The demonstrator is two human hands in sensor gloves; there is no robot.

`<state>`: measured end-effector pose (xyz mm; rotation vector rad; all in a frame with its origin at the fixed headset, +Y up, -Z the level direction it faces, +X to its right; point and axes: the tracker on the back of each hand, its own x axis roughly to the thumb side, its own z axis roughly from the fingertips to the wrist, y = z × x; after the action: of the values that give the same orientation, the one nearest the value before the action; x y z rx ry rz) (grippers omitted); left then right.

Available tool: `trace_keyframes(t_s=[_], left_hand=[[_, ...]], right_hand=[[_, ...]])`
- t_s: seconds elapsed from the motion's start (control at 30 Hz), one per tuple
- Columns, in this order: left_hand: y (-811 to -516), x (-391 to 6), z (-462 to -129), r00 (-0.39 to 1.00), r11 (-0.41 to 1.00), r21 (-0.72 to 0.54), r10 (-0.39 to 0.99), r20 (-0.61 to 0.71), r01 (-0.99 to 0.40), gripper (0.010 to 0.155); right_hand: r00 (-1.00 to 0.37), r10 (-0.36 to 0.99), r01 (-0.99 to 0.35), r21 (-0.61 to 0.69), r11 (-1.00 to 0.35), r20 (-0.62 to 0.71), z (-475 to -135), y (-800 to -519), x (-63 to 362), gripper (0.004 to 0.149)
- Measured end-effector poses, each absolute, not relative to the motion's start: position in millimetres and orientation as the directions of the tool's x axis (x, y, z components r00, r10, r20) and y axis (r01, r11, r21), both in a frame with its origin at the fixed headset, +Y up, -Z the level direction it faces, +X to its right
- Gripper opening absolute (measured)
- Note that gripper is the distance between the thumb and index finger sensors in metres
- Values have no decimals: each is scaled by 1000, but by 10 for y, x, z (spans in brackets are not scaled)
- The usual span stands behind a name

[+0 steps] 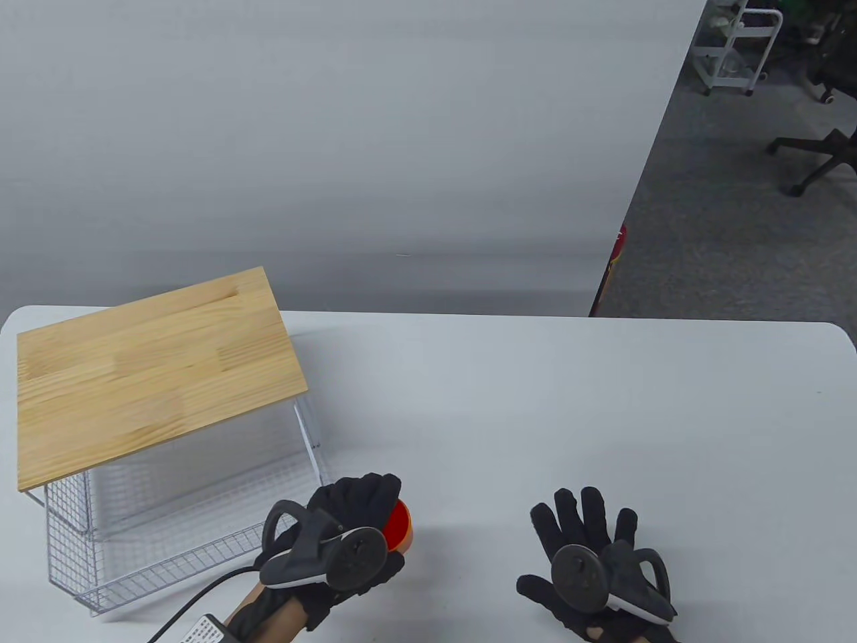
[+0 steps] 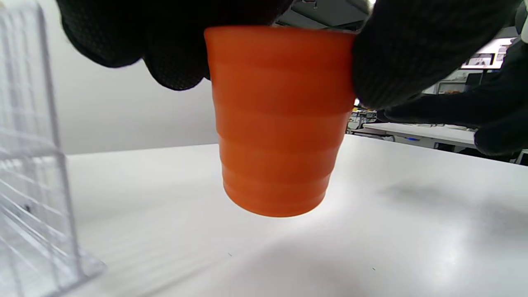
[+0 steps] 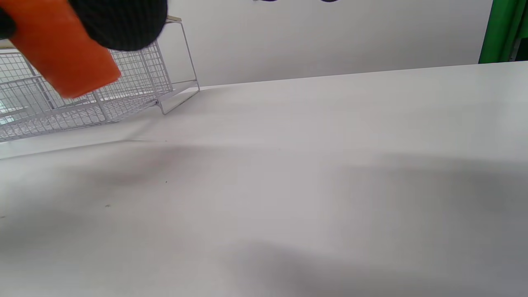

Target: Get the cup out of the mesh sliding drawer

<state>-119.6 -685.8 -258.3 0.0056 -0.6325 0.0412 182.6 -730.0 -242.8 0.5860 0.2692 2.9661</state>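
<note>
1. Orange plastic cup: held by the left hand, whose fingers grip it at the rim from above. The cup hangs clear of the table, just to the right of the mesh sliding drawer and outside it.
2. Slip hazard: the hold appears confined to the upper rim. The ribbed, tapered wall could slide out of the glove fabric if pressure eases, and the cup would likely drop and roll.
3. Tip hazard: a tilted set-down could land the cup on its base edge and topple it.
4. Right hand: spread flat with fingers extended, holding nothing, well to the right of the drawer. It is poorly placed to catch a falling cup.
5. Drawer: pulled out from under the wooden top. A leftward swing could strike the wire front and knock the cup loose.
6. Cable: trails from the left wrist in front of the drawer; snagging on the mesh could jerk the hand.
</note>
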Motion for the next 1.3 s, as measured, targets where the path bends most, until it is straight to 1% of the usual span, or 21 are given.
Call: trace_keyframes(t_s=[0.1, 0.2, 0.5, 0.67, 0.8, 0.87, 1.3], left_hand=[[-7017, -1149, -2594, 807, 1000, -14, 12, 590, -5, 99], [-7125, -1129, -2610, 810, 1000, -14, 8, 586, 0, 97], [-7258, -1094, -2609, 795, 998, -55, 32, 606, 1, 95], [-7358, -1079, -2618, 787, 996, -89, 35, 616, 26, 93], [-7381, -1065, -2608, 788, 997, -74, 18, 616, 35, 94], [-7367, -1062, -2599, 790, 999, -34, -2, 614, 28, 95], [-7470, -1027, -2626, 778, 994, -97, 22, 628, 50, 95]], right_hand=[[-920, 141, -74, 190, -979, 366, -2426, -7295, 1830, 89], [-919, 143, -74, 197, -978, 367, -2427, -7302, 1825, 89], [-920, 144, -74, 200, -977, 365, -2428, -7298, 1826, 89], [-918, 148, -77, 200, -977, 367, -2427, -7298, 1826, 89], [-918, 150, -81, 198, -977, 366, -2427, -7296, 1832, 89], [-919, 152, -83, 199, -977, 364, -2428, -7296, 1838, 89], [-919, 152, -87, 187, -978, 365, -2411, -7272, 1843, 89]])
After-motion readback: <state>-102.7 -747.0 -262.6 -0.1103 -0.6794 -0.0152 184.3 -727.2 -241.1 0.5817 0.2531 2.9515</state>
